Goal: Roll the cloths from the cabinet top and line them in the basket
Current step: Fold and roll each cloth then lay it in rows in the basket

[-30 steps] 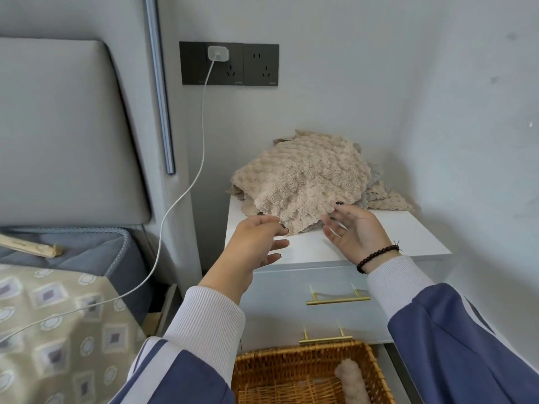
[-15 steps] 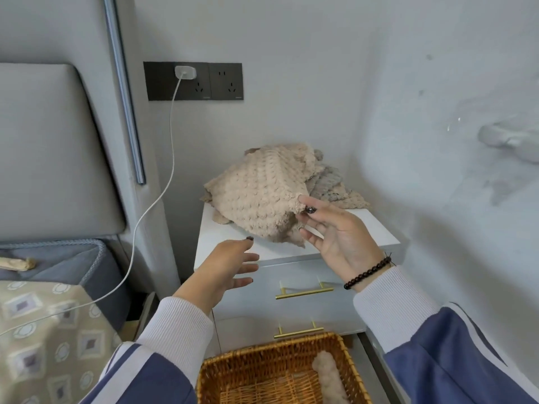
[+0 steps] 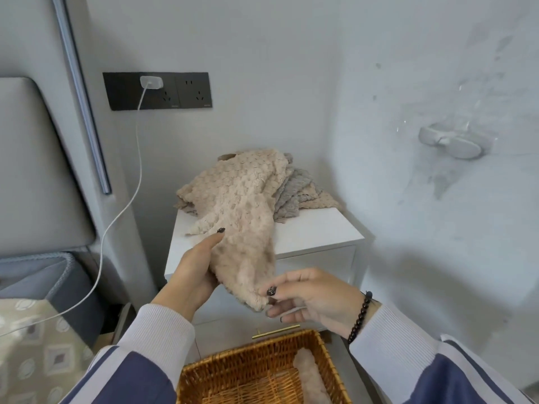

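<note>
Charger cable [image 3: 137,158] left of cabinet [image 3: 318,231]; rolled cloth [image 3: 310,377] in basket [image 3: 233,365].

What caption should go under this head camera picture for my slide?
Both hands, left and right, pull a fluffy beige cloth off the white cabinet top, above a woven wicker basket.

Pale grey walls [image 3: 262,39] are seen; a white charger [image 3: 150,82] is plugged into a black socket panel [image 3: 157,90] beside a padded headboard [image 3: 32,170].
</note>
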